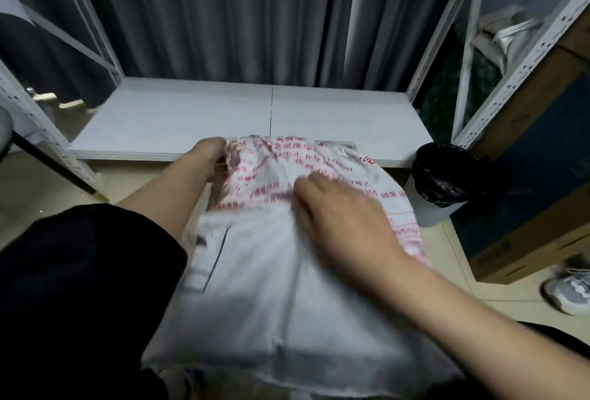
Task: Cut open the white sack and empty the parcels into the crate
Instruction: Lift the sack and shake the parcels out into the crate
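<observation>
A white woven sack [265, 288] with red printing on its far half lies in front of me, tilted over a crate whose pale rim [346, 144] just shows beyond it. My left hand [209, 157] grips the sack's far left corner with curled fingers. Across the middle of the sack lies my right hand [338, 217], its fingers bunching the fabric at the red print. The crate's inside and any parcels are hidden under the sack. The frame is blurred by motion.
A low white shelf board [249, 118] runs behind the crate, with grey curtains beyond. A grey bin with a black liner [443, 176] stands to the right, next to a large cardboard box [539, 176]. White shelving uprights flank both sides. A grey shoe [568, 291] rests at the right.
</observation>
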Demonstrator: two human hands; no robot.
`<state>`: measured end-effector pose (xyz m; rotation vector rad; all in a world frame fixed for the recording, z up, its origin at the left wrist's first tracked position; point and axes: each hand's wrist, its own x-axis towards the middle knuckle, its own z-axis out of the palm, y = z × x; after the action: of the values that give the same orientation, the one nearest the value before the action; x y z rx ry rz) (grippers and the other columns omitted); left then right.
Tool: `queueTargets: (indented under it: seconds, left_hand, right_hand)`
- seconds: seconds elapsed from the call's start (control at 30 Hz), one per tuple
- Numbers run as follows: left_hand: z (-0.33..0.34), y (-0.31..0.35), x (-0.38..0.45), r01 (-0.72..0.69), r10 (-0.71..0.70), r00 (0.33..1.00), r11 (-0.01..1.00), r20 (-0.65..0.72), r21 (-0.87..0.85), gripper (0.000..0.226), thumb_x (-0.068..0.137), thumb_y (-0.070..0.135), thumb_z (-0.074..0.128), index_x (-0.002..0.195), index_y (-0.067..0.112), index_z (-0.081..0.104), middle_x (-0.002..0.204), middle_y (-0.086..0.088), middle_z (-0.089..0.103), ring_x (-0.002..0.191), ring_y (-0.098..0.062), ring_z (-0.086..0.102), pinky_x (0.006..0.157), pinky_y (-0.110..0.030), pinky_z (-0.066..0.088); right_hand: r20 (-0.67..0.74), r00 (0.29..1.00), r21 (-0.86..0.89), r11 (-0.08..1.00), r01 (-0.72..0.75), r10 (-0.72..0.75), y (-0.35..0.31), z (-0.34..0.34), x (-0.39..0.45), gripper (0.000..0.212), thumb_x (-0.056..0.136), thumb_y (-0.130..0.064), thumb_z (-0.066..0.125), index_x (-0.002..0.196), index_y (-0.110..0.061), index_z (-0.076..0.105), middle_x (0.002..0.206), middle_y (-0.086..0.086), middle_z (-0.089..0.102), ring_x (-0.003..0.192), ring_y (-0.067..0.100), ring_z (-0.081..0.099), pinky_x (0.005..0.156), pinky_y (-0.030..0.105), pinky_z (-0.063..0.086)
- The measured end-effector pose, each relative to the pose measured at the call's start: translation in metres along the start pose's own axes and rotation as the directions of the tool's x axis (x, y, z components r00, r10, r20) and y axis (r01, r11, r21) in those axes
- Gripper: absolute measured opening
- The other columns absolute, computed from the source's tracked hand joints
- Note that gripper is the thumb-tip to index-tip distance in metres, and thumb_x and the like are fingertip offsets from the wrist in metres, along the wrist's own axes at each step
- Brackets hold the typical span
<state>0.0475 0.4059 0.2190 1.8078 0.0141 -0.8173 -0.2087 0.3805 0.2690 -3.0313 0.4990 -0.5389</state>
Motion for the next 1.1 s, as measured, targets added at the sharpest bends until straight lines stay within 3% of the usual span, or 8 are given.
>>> queueTargets:
  seconds: [0.07, 0.13, 0.3, 0.43, 0.57, 0.67, 0.9, 1.1]
  left_hand:
    - [-0.004, 0.021, -0.017, -0.115, 0.103, 0.993, 0.962, 0.058, 0.250, 0.019, 0.092, 0.027, 0.049, 0.100, 0.011, 0.053, 0.096, -0.009, 0.058, 0.085, -0.022, 0.060, 0.070, -0.024, 0.048]
    - [-0.013, 0.041, -0.041, -0.319, 0.292, 0.947, 0.821, 0.132, 0.473, 0.052, 0.090, 0.039, 0.054, 0.135, 0.017, 0.040, 0.131, -0.006, 0.048, 0.120, -0.024, 0.048, 0.097, -0.032, 0.040]
    - [-0.035, 0.053, -0.120, -0.717, 0.502, 0.697, 0.476, 0.513, 0.509, 0.067, 0.087, 0.052, 0.057, 0.144, 0.026, 0.033, 0.149, 0.006, 0.033, 0.132, -0.007, 0.034, 0.100, -0.022, 0.028]
    - [-0.049, 0.020, -0.131, -0.664, 0.422, 0.631, -0.141, 0.651, 0.735, 0.121, 0.055, 0.076, 0.067, 0.149, 0.039, 0.002, 0.160, 0.000, 0.000, 0.148, -0.020, 0.004, 0.119, -0.041, 0.016]
    - [-0.046, 0.014, -0.114, -0.515, 0.545, 0.511, -0.424, 0.665, 0.745, 0.121, 0.052, 0.086, 0.058, 0.146, 0.049, -0.009, 0.160, -0.007, -0.002, 0.140, -0.030, 0.025, 0.104, -0.047, 0.031]
    - [-0.041, 0.030, -0.100, -0.456, 0.596, 0.465, -0.472, 0.654, 0.755, 0.108, 0.056, 0.090, 0.046, 0.145, 0.053, -0.003, 0.158, -0.002, 0.014, 0.123, -0.029, 0.042, 0.092, -0.042, 0.035]
    - [-0.031, 0.078, -0.054, -0.330, 0.633, 0.619, -0.326, 0.464, 0.886, 0.092, 0.064, 0.090, 0.038, 0.145, 0.050, 0.019, 0.141, -0.001, 0.042, 0.121, -0.027, 0.046, 0.098, -0.043, 0.032]
    - [-0.012, 0.101, -0.021, -0.259, 0.636, 0.721, -0.122, 0.276, 0.958, 0.083, 0.073, 0.082, 0.041, 0.144, 0.042, 0.028, 0.139, -0.007, 0.044, 0.130, -0.028, 0.039, 0.106, -0.046, 0.028]
  right_hand:
    - [-0.021, 0.999, -0.011, 1.000, -0.027, 0.027, 0.013, -0.012, 0.037, 0.018, 0.098, -0.034, 0.039, 0.102, -0.019, 0.050, 0.105, 0.005, 0.059, 0.092, 0.032, 0.059, 0.062, 0.036, 0.034]
    - [0.006, 0.999, -0.027, 0.999, -0.047, 0.048, 0.023, -0.016, 0.076, 0.022, 0.100, -0.036, 0.035, 0.104, -0.019, 0.049, 0.108, 0.006, 0.061, 0.095, 0.034, 0.058, 0.063, 0.035, 0.031]
    - [-0.047, 0.998, -0.117, 0.993, 0.022, -0.028, 0.046, -0.011, 0.155, 0.027, 0.100, -0.039, 0.034, 0.104, -0.017, 0.048, 0.103, 0.011, 0.067, 0.089, 0.038, 0.061, 0.062, 0.036, 0.034]
    - [-0.081, 0.992, -0.152, 0.985, 0.083, -0.096, 0.062, -0.008, 0.184, 0.029, 0.099, -0.042, 0.037, 0.101, -0.015, 0.049, 0.095, 0.010, 0.068, 0.082, 0.036, 0.060, 0.061, 0.035, 0.036]
    - [-0.075, 0.994, -0.133, 0.988, 0.074, -0.085, 0.067, -0.007, 0.203, 0.027, 0.098, -0.041, 0.039, 0.102, -0.016, 0.050, 0.096, 0.009, 0.067, 0.082, 0.035, 0.060, 0.062, 0.034, 0.035]
    - [-0.003, 1.000, -0.081, 0.997, 0.006, -0.006, 0.071, -0.011, 0.217, 0.026, 0.096, -0.041, 0.044, 0.104, -0.018, 0.054, 0.104, 0.009, 0.067, 0.091, 0.035, 0.060, 0.066, 0.034, 0.036]
    - [0.324, 0.946, 0.103, 0.994, -0.039, 0.003, 0.065, -0.070, 0.181, 0.054, 0.088, -0.050, 0.056, 0.133, -0.023, 0.043, 0.133, 0.000, 0.050, 0.108, 0.020, 0.052, 0.091, 0.035, 0.041]
    - [0.549, 0.791, -0.338, 0.937, -0.086, 0.270, 0.106, -0.063, 0.085, 0.109, 0.057, -0.067, 0.074, 0.144, -0.033, 0.019, 0.149, -0.003, 0.028, 0.134, 0.028, 0.033, 0.105, 0.050, 0.034]
